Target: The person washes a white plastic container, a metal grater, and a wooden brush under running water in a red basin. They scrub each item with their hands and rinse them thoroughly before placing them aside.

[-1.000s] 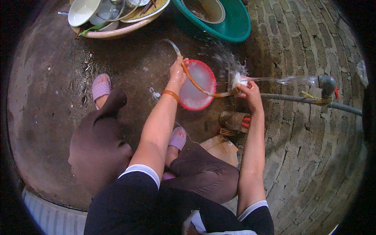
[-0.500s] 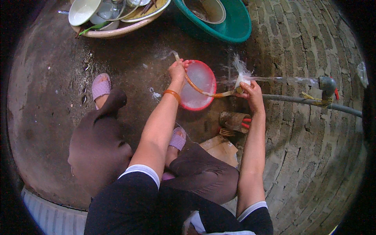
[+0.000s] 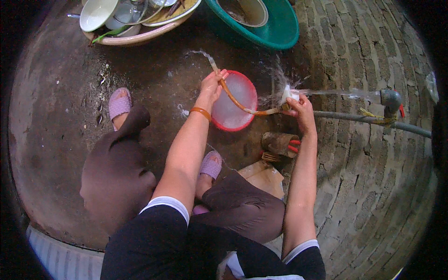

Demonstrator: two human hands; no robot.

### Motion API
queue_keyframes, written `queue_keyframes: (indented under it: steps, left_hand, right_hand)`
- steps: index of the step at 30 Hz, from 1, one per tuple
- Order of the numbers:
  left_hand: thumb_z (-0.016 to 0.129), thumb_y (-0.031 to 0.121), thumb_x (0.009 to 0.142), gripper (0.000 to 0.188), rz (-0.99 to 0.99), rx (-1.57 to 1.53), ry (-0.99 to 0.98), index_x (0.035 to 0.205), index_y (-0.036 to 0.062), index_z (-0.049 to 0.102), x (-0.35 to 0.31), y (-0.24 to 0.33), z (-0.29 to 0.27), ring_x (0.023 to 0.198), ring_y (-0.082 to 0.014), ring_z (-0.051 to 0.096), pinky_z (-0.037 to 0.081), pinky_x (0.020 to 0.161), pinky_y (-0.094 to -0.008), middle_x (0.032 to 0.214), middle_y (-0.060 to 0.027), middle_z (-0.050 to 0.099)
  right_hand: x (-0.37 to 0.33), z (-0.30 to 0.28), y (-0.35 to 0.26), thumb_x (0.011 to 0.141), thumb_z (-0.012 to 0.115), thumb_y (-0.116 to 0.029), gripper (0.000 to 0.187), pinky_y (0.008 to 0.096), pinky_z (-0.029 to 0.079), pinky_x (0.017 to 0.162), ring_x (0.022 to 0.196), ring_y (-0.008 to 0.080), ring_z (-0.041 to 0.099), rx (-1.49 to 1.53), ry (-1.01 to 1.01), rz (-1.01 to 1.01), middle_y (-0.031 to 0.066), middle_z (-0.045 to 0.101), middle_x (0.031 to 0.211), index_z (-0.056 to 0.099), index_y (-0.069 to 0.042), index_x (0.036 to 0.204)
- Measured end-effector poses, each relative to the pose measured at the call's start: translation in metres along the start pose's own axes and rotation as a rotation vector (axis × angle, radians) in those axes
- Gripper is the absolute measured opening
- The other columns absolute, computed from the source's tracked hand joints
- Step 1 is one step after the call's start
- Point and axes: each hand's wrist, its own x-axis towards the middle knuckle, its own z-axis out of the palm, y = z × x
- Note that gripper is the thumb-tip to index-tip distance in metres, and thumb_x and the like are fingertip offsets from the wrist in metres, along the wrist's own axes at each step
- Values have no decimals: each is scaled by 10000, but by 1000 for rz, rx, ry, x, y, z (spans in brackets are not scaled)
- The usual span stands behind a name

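An orange-brown hose (image 3: 238,101) runs between my two hands, over a red-rimmed basin (image 3: 239,122) of cloudy water. My left hand (image 3: 212,86) is closed round the hose near its far end, and water spurts from the pale tip. My right hand (image 3: 301,112) grips a white funnel-like piece (image 3: 288,93) at the hose's other end. Water shoots leftward from the grey tap (image 3: 390,99), strikes this white piece and splashes up and to the left.
A wide tub of dishes (image 3: 140,37) stands at the far left, and a green basin (image 3: 284,35) with a pot (image 3: 256,16) beside it. A brick wall (image 3: 364,186) bounds the right. A grey pipe (image 3: 345,116), a can (image 3: 275,142) and cardboard (image 3: 263,177) lie nearby.
The hose tip by my left hand has shifted slightly farther away, and its spurt reaches farther. Spray around the white piece has changed shape. Both hands keep their grips.
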Motion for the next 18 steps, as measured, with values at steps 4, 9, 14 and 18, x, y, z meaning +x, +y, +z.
queue_keyframes:
  steps: [4,9,14,18]
  left_hand:
    - [416,22,861,317,-7,46,-130,1169,-3,348,0,2,4,1033,-238,514,460,805,-302,1131,-164,498]
    - [488,61,845,186,-6,173,73,1007,-31,484,0,-3,1,778,-151,580,475,627,-225,912,-123,588]
    - [480,133,865,147,18,72,82,915,1,517,9,-9,-9,653,-122,547,439,522,-214,825,-93,595]
    - [434,165,887,163,-8,-86,187,921,14,483,5,-16,-11,624,-140,539,451,512,-243,779,-75,569]
  right_hand:
    - [0,0,0,762,607,-197,350,318,520,665,829,122,558,11,16,-8,43,558,930,482,-30,1043]
    - [-4,5,-10,772,594,-234,378,281,516,601,763,111,556,101,12,-8,49,555,907,481,-19,1062]
    - [-3,17,-16,767,590,-288,419,323,541,588,712,131,559,92,143,-2,61,544,919,487,-14,1068]
    - [4,31,-12,785,566,-346,406,328,537,540,720,184,589,123,253,66,65,551,892,498,-23,1023]
